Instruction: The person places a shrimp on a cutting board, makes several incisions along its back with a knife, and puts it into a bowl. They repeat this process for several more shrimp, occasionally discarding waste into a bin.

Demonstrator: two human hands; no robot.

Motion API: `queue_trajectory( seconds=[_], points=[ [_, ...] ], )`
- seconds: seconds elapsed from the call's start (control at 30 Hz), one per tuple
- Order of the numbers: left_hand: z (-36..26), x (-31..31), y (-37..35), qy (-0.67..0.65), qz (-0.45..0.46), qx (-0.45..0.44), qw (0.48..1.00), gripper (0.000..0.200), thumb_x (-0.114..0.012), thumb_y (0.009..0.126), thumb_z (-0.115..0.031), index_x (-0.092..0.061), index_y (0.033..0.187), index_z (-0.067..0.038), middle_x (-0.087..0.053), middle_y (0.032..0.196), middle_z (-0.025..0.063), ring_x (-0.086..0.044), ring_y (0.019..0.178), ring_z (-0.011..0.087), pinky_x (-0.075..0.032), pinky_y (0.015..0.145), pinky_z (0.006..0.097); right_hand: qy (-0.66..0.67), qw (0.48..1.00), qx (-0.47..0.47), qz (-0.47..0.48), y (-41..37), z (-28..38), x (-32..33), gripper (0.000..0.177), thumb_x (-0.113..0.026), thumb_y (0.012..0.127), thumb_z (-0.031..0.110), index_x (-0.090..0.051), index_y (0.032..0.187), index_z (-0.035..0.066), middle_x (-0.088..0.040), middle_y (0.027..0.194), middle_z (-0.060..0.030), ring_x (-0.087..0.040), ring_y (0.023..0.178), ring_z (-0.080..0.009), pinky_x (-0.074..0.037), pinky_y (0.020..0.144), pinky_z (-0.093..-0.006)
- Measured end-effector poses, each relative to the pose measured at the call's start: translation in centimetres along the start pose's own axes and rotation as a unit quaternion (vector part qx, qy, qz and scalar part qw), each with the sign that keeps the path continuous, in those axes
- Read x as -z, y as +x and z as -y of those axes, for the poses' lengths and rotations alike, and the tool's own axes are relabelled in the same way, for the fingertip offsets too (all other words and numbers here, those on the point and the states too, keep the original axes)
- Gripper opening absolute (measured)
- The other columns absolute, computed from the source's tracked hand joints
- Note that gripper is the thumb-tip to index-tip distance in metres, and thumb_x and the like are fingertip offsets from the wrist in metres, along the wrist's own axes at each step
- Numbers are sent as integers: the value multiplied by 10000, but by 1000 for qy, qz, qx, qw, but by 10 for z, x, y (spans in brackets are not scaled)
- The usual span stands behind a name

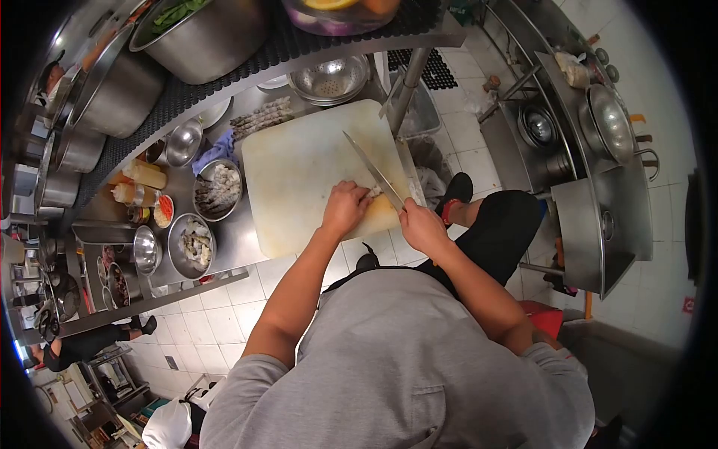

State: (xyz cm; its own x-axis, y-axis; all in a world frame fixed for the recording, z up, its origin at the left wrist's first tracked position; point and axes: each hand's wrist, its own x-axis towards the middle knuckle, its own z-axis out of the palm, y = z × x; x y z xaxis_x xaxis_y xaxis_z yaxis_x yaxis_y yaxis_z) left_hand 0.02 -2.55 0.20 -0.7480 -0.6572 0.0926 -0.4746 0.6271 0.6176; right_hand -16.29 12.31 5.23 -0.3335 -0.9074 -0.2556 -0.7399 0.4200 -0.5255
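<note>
Pinning a shrimp (372,192) to the near edge of the cutting board (299,165) with the left hand (345,208), fingers curled shut over it. Gripping a knife (372,169) in the closed right hand (422,224), blade laid against the shrimp, apparently mid-slice. For the next stroke: keep fingertips tucked clear, pull evenly. Bowls of shrimp (218,187) to the left on the bench (235,239).

Matt plastic cutting board (299,165), shiny metal knife (370,170), glossy steel bowls (217,191)
</note>
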Motion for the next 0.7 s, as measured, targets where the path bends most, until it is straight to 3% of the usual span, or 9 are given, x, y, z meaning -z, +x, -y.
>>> queue_trajectory(
  seconds=[0.13,0.33,0.47,0.7],
  points=[
    [1,-1,-9,11,-51,-15,999,264,-777,820,-206,-772,1036,-55,-670,929,121,-585,976,329,-477,877,445,4,1000,-14,9,-1,8,7,244,-506,1007,227,-546,1014,-13,-691,886,-295,-663,874,-509,-496,793,-608],
    [6,5,-39,64,-134,10,989,397,-801,803,-288,-737,1132,-75,-659,1079,114,-549,1057,344,-446,921,467,23,1000,-19,4,-8,2,13,273,-511,1008,259,-564,1019,-8,-687,882,-306,-665,864,-512,-503,792,-613],
    [21,-4,-35,79,-119,-37,989,295,-776,832,-313,-735,1017,-87,-678,977,108,-577,989,345,-443,879,477,11,1000,-7,8,-7,-2,6,295,-520,1002,280,-572,1016,-10,-687,871,-311,-664,849,-523,-513,780,-625],
    [13,-7,-31,67,-147,-25,987,141,-743,868,-246,-743,893,-108,-675,878,52,-591,938,289,-455,837,436,-1,1000,-3,18,-2,4,2,285,-519,1002,271,-576,1030,-6,-690,879,-310,-672,852,-509,-515,802,-605]
  ],
)
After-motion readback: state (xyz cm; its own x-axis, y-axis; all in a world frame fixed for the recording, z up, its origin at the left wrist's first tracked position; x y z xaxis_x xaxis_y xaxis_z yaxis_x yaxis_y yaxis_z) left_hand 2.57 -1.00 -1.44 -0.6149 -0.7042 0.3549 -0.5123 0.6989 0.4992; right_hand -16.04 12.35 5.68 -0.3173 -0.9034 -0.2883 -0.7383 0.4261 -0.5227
